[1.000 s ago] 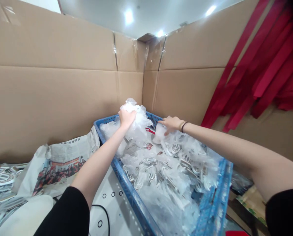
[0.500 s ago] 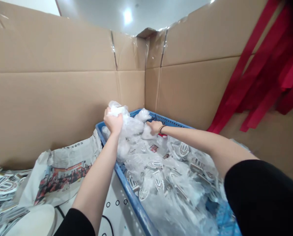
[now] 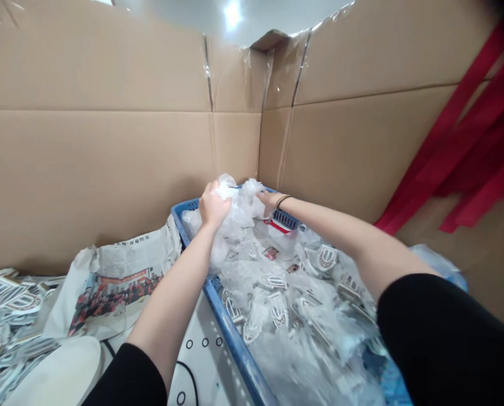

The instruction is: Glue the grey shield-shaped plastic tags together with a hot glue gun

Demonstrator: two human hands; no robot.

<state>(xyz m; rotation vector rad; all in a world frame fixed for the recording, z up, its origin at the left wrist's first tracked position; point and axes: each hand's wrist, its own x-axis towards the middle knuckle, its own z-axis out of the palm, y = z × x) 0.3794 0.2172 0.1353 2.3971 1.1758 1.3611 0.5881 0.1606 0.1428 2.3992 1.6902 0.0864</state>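
1. Left hand (image 3: 213, 207) clutched crumpled plastic bags (image 3: 237, 219) at the far end of the blue basket (image 3: 237, 346).
2. Right hand (image 3: 269, 199) touched them; I couldn't tell its grip.
3. Light pressure seemed best.

The crumpled, translucent white plastic bags (image 3: 238, 217) form a loose bunch (their exact number is not clear) at the far end of the blue, long plastic crate (image 3: 238, 338), gathered tops upward.

Your left grip (image 3: 213, 208) partly hides the translucent white plastic bag (image 3: 238, 217); the bottom edge cuts off the blue plastic crate (image 3: 238, 349), and to your right the long red fabric strips (image 3: 467, 155) blur.
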